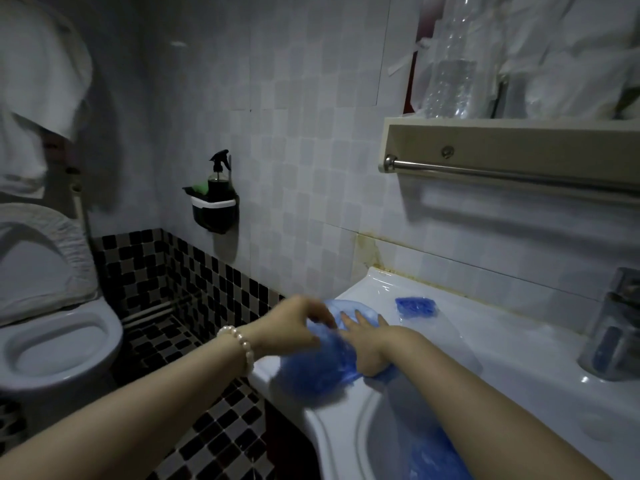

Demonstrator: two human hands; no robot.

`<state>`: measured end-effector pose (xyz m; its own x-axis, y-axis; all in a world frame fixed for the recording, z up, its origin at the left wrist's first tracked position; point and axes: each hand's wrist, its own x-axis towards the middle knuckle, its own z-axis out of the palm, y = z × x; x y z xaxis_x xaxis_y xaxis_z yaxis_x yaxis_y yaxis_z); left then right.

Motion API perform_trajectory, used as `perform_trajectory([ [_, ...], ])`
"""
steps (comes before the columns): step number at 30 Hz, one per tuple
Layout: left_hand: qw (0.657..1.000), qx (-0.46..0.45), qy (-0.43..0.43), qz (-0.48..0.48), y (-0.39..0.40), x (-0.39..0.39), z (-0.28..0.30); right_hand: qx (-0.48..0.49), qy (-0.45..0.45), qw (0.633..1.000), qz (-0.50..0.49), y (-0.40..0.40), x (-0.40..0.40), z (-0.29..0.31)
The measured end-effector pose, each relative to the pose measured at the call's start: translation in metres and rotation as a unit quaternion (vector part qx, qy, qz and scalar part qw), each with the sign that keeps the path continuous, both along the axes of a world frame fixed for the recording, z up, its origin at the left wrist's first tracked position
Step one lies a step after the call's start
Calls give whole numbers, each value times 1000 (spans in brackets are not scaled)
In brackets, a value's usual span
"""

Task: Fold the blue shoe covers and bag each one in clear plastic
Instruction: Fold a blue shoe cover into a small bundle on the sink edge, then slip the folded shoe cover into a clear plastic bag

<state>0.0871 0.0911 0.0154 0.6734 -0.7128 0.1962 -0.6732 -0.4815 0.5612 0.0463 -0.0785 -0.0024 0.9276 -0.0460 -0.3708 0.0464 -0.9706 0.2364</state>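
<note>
A crumpled blue shoe cover (320,363) lies on the left rim of the white sink (460,344). My left hand (294,325), with a pearl bracelet on its wrist, pinches the cover's upper edge with curled fingers. My right hand (367,341) lies flat on the cover with straight fingers, pressing it down against the rim. Further back on the rim sits a folded blue shoe cover inside clear plastic (417,306). More blue covers (433,455) lie in the basin under my right forearm.
A chrome tap (616,327) stands at the right of the sink. Above it a shelf with a towel rail (512,174) holds plastic bags and a bottle. A spray bottle in a black holder (216,199) hangs on the wall. A toilet (52,341) stands left.
</note>
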Motion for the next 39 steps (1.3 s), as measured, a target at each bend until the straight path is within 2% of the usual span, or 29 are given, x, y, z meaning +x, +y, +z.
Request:
perform_trajectory([
  [2,978,-112,-2,173,5,6,-2,-9,-12,1000,7,3,-5,1],
  [4,961,-74,57,260,11,12,-6,-18,-9,1000,10,6,-10,2],
  [7,947,27,172,269,18,18,-18,-25,-12,1000,15,8,-14,6],
  [14,947,62,146,278,8,12,-22,-6,-13,1000,17,9,-20,8],
  [18,938,-66,169,295,4,11,-27,12,-24,1000,5,6,-20,4],
  [20,913,-153,214,311,13,13,-23,5,-25,1000,-3,4,-16,-3],
  [22,895,-190,244,322,25,17,-21,-1,-24,1000,-6,2,-16,-6],
  [27,928,-113,143,326,35,21,-17,5,-16,1000,-7,-1,-24,-4],
  [29,940,-127,19,317,23,16,-7,3,-16,1000,0,-3,-24,-4],
  [31,961,-104,-117,228,2,7,3,-3,-15,1000,8,0,-29,3],
  [33,976,-20,-199,92,-21,-7,6,22,-14,1000,-12,1,-32,14],
  [35,975,54,-215,6,-37,-13,2,61,-11,998,-25,-3,-35,35],
  [37,975,69,-209,-14,-40,-6,-3,154,-25,987,-41,-14,-36,53],
  [39,980,59,-190,-18,-37,0,-13,311,-124,938,-93,-17,-37,56],
])
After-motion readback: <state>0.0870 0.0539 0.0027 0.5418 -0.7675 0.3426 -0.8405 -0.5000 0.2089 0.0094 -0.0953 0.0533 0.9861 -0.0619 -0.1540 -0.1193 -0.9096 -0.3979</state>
